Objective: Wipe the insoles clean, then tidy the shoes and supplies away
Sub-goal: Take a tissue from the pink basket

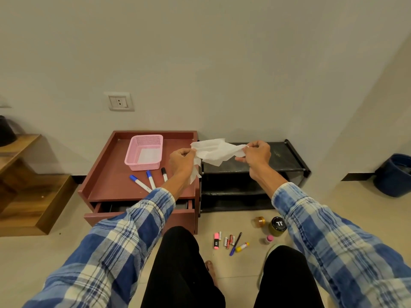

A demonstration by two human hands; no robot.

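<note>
The wipe (213, 151) looked like thin, crumpled white paper. The pink basket (142, 166) was perforated plastic, the drawer cabinet (111, 185) matt reddish-brown wood, the shirt sleeves (124, 236) woven plaid cloth, and the floor tiles (240, 274) smooth with a faint sheen.

We saw a red-brown cabinet (106, 187) on the left against the far wall, its drawer (184, 218) pulled partly open, with a pink basket (144, 166) at the far side of its top and three markers (150, 180) lying just nearer. On the near floor to the right lay a pink highlighter (216, 240), batteries (229, 241), a pen (235, 243) and a glue stick (242, 247), with a dark jar (277, 225) beside an amber jar (259, 221) just beyond. A wall socket (119, 101) sat above the cabinet, wooden steps (33, 196) stood far left and a blue bucket (391, 181) far right.
</note>
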